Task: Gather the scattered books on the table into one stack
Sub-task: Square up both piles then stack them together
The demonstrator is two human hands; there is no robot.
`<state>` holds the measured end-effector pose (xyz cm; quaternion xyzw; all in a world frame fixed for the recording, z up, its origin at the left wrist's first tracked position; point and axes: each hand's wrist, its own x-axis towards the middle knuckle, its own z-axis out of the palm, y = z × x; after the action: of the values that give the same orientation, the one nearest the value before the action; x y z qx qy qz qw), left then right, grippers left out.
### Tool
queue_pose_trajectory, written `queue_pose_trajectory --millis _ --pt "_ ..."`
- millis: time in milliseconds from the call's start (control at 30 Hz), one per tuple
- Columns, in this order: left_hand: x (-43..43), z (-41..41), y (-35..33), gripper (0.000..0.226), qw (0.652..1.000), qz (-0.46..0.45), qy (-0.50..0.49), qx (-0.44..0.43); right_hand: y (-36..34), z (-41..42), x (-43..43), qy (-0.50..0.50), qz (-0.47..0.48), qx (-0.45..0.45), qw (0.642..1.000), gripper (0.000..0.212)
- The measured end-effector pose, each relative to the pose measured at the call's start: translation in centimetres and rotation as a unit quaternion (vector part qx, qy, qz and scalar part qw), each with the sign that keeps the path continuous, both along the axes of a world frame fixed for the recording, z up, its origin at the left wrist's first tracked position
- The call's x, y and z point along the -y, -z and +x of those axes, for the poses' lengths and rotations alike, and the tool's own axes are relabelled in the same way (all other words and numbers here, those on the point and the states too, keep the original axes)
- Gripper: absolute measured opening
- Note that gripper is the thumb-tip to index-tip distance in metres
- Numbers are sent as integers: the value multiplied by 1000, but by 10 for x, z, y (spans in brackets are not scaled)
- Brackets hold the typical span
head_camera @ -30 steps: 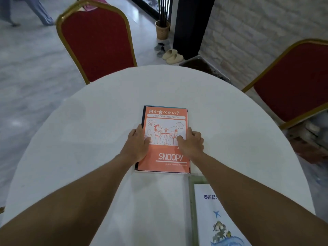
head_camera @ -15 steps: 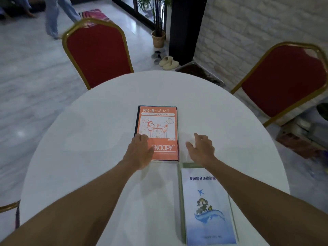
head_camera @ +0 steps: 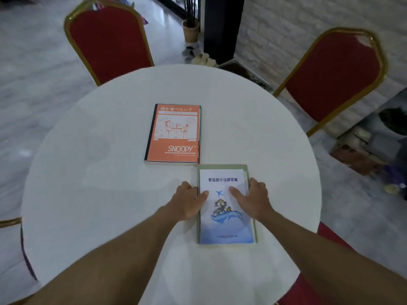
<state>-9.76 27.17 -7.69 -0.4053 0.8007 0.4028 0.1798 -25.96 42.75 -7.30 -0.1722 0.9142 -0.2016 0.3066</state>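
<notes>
Below me, a round white table (head_camera: pixel 88 172) fills most of the view, seen from above as I look down along both my bare forearms. Two red chairs with gold frames stand at its far side, one chair (head_camera: pixel 108 38) at the far left, the other chair (head_camera: pixel 332 73) at the far right by a pale brick wall (head_camera: pixel 286 23). Near the middle of the table lies an orange Snoopy book (head_camera: pixel 174 134), flat and cover up, resting on at least one other book whose edges peek out along its right side. Just nearer to me and to its right lies a white-and-blue booklet (head_camera: pixel 225 216) with a plane and a whale on its cover, on top of a slightly larger green book (head_camera: pixel 222 167); this pair almost touches the near right corner of the orange one. My left hand (head_camera: pixel 187 202) rests at the booklet's left edge, thumb on the cover. My right hand (head_camera: pixel 251 200) rests at the right edge, thumb likewise on the cover. Both hands lie loosely spread, fingers along the sides, pressing rather than gripping.
</notes>
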Motion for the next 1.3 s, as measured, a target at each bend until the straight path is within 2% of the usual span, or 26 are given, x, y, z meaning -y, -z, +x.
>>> queue_pose_trajectory --millis 167,333,467,700,833,1000,1100,1300 --pt "-29 -5 7 48 998 -34 -51 -11 8 10 -7 29 -29 40 998 79" --pt "-40 -10 4 41 994 -23 -103 -27 7 10 -5 77 -60 57 994 83" --pt "-42 -15 -5 25 986 50 -143 -74 6 13 -8 103 -138 66 983 74" --pt "-18 -13 -19 51 991 -13 -105 -87 -2 15 12 81 -201 62 974 55" --pt "8 -12 -25 33 988 -40 -90 -118 -10 9 40 71 -199 77 974 42" --pt "54 -18 -37 37 980 -52 -109 -160 -20 2 85 65 -212 82 972 39" --pt "83 -23 -42 53 981 -69 -118 -136 -25 -4 117 60 -222 89 969 40" --pt "153 -41 -41 56 979 -98 -128 -129 -23 -22 192 57 -226 108 967 45"
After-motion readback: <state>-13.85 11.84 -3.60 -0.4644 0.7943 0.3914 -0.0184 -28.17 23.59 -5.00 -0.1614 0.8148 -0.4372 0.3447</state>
